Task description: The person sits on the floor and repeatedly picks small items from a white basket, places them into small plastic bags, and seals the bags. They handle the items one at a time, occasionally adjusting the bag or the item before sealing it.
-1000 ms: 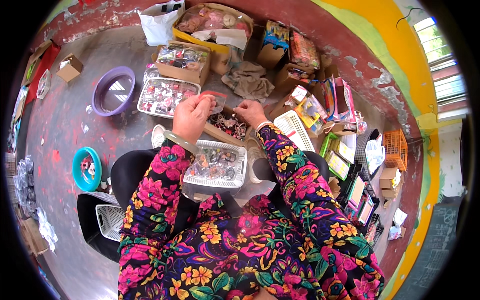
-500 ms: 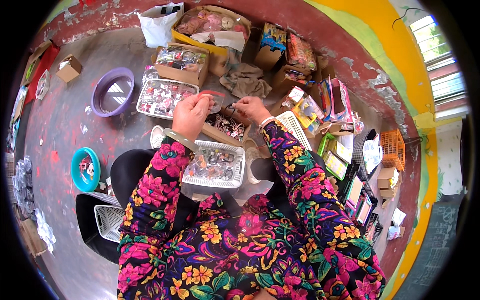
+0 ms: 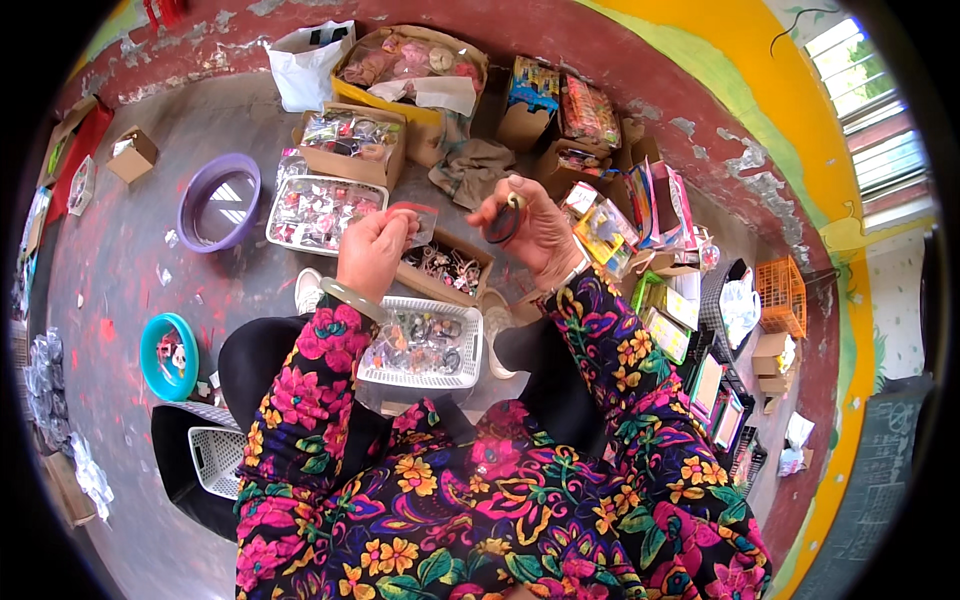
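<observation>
In the middle, my left hand is closed on a small clear plastic bag with a red strip along its top. A little to its right, my right hand is raised, with a black hair tie looped at its curled fingers; a small pale piece shows on the loop. The hair tie and the bag are apart. Below my hands, a white basket holds several small clear packets. Just beyond it, partly behind my left hand, lies a shallow cardboard box of loose dark and pink hair ties.
Another white basket of filled packets stands beyond my left hand, near a purple basin. A teal basin sits farther left. Cardboard boxes line the back. On the right are an orange crate and stacked goods.
My right hand has turned palm inward and risen, bringing the black hair tie into clearer view. My left hand still holds the bag and has shifted slightly left and down.
</observation>
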`<move>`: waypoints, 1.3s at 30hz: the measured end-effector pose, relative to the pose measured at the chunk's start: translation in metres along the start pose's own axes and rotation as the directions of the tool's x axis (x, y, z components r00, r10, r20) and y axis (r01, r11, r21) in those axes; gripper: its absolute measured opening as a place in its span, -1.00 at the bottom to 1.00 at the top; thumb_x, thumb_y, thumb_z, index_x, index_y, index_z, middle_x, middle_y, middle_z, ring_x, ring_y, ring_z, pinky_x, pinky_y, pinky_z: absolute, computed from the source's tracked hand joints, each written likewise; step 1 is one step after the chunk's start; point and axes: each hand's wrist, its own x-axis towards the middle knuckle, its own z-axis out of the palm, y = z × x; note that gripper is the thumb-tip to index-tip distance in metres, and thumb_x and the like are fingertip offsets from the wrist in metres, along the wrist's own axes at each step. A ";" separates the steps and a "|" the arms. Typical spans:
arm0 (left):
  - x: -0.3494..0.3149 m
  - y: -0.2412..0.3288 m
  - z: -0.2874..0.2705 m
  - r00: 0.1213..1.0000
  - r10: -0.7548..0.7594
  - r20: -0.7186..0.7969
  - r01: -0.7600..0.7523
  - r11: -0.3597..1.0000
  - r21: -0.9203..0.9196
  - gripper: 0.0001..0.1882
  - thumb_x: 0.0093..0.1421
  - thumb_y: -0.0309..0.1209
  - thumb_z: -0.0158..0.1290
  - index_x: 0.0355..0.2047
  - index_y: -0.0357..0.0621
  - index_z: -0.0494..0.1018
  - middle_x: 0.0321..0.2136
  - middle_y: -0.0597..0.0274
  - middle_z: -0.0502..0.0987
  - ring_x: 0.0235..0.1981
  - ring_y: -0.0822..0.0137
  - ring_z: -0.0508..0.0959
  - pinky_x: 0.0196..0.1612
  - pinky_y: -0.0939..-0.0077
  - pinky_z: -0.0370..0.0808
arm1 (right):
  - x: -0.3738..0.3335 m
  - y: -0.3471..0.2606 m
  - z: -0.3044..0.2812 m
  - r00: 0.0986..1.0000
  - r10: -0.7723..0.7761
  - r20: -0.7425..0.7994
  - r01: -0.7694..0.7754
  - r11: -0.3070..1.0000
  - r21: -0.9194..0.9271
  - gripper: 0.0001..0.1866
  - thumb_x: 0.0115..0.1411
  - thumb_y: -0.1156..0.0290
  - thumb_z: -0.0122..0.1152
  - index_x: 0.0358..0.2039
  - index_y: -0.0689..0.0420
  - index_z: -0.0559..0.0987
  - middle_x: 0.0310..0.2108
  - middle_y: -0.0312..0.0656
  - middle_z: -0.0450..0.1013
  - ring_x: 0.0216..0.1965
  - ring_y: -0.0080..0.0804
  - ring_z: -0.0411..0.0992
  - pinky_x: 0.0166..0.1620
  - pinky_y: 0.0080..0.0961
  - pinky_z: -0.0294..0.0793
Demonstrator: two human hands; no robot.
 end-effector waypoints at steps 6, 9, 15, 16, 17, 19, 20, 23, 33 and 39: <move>-0.004 0.003 0.006 1.000 -0.020 -0.023 0.019 0.998 -0.067 -0.78 0.17 -0.40 -0.12 -0.31 -0.29 0.44 -0.43 0.29 0.49 -0.40 0.54 0.47 -0.30 0.71 0.40 | 0.005 0.019 0.008 0.951 0.156 -0.269 -0.174 0.984 -0.046 -0.78 0.03 0.25 0.19 -0.51 0.09 0.39 -0.61 -0.28 0.39 -0.66 -0.49 0.35 -0.58 -0.62 0.39; -0.008 0.009 0.010 0.999 -0.039 -0.035 0.035 0.994 -0.108 -0.78 0.16 -0.41 -0.11 -0.33 -0.32 0.45 -0.44 0.28 0.49 -0.41 0.53 0.47 -0.29 0.70 0.41 | 0.004 0.020 0.011 0.949 0.224 -0.220 -0.254 0.960 -0.119 -0.84 0.08 0.32 0.13 -0.46 0.11 0.40 -0.57 -0.31 0.40 -0.63 -0.56 0.36 -0.56 -0.67 0.40; -0.008 0.013 0.010 0.982 -0.190 -0.001 0.184 0.952 -0.243 -0.78 0.16 -0.40 -0.13 -0.30 -0.30 0.41 -0.39 0.22 0.49 -0.36 0.45 0.49 -0.26 0.61 0.44 | 0.001 0.018 0.012 0.977 0.212 -0.012 -0.205 0.928 -0.311 -0.89 0.04 0.48 0.11 -0.39 0.13 0.41 -0.49 -0.36 0.40 -0.52 -0.69 0.36 -0.51 -0.79 0.33; -0.008 0.014 0.010 0.975 -0.220 0.012 0.215 0.935 -0.283 -0.78 0.16 -0.40 -0.13 -0.30 -0.29 0.41 -0.39 0.20 0.49 -0.35 0.43 0.50 -0.26 0.60 0.44 | 0.000 0.016 0.014 0.975 0.224 0.010 -0.208 0.919 -0.335 -0.85 0.02 0.52 0.12 -0.36 0.15 0.40 -0.47 -0.36 0.40 -0.50 -0.71 0.36 -0.51 -0.80 0.33; -0.009 0.015 0.010 0.974 -0.228 0.015 0.222 0.928 -0.298 -0.78 0.15 -0.40 -0.12 -0.30 -0.29 0.40 -0.38 0.19 0.49 -0.34 0.42 0.50 -0.25 0.58 0.44 | 0.000 0.016 0.013 0.975 0.221 0.021 -0.200 0.917 -0.345 -0.85 0.02 0.53 0.12 -0.35 0.16 0.40 -0.46 -0.35 0.40 -0.49 -0.69 0.37 -0.51 -0.79 0.33; -0.009 0.017 0.010 0.970 -0.242 0.022 0.236 0.915 -0.329 -0.78 0.14 -0.39 -0.12 -0.30 -0.29 0.39 -0.38 0.17 0.49 -0.33 0.39 0.50 -0.24 0.56 0.44 | 0.001 0.018 0.010 0.976 0.212 0.042 -0.183 0.913 -0.365 -0.84 0.02 0.54 0.11 -0.34 0.18 0.39 -0.45 -0.33 0.39 -0.48 -0.66 0.38 -0.51 -0.79 0.34; -0.009 0.017 0.009 0.969 -0.246 0.030 0.242 0.913 -0.328 -0.78 0.14 -0.39 -0.12 -0.29 -0.30 0.39 -0.37 0.16 0.49 -0.33 0.38 0.50 -0.23 0.55 0.44 | 0.001 0.018 0.010 0.978 0.207 0.042 -0.177 0.914 -0.364 -0.82 0.02 0.55 0.11 -0.33 0.18 0.39 -0.44 -0.33 0.40 -0.47 -0.66 0.38 -0.50 -0.79 0.35; -0.008 0.015 0.005 0.966 -0.256 0.023 0.249 0.911 -0.329 -0.76 0.15 -0.38 -0.12 -0.29 -0.32 0.38 -0.37 0.15 0.49 -0.33 0.38 0.50 -0.22 0.55 0.45 | 0.002 0.020 0.012 0.979 0.202 0.038 -0.174 0.913 -0.368 -0.77 0.01 0.56 0.13 -0.27 0.19 0.38 -0.40 -0.31 0.40 -0.44 -0.66 0.39 -0.46 -0.78 0.37; -0.008 0.014 0.007 0.970 -0.243 -0.013 0.224 0.912 -0.344 -0.78 0.12 -0.38 -0.08 -0.31 -0.31 0.39 -0.42 0.17 0.48 -0.35 0.39 0.50 -0.24 0.58 0.45 | -0.006 0.013 0.026 0.974 0.226 0.027 -0.198 0.901 -0.387 -0.71 0.02 0.46 0.18 -0.21 0.20 0.43 -0.36 -0.32 0.42 -0.41 -0.64 0.37 -0.34 -0.74 0.38; -0.007 0.011 0.006 0.973 -0.231 0.002 0.219 0.921 -0.322 -0.77 0.12 -0.38 -0.09 -0.31 -0.32 0.39 -0.42 0.16 0.49 -0.36 0.39 0.50 -0.25 0.59 0.45 | -0.007 0.016 0.024 0.978 0.186 0.090 -0.137 0.910 -0.391 -0.75 0.05 0.41 0.18 -0.25 0.18 0.45 -0.40 -0.32 0.43 -0.45 -0.67 0.34 -0.36 -0.75 0.34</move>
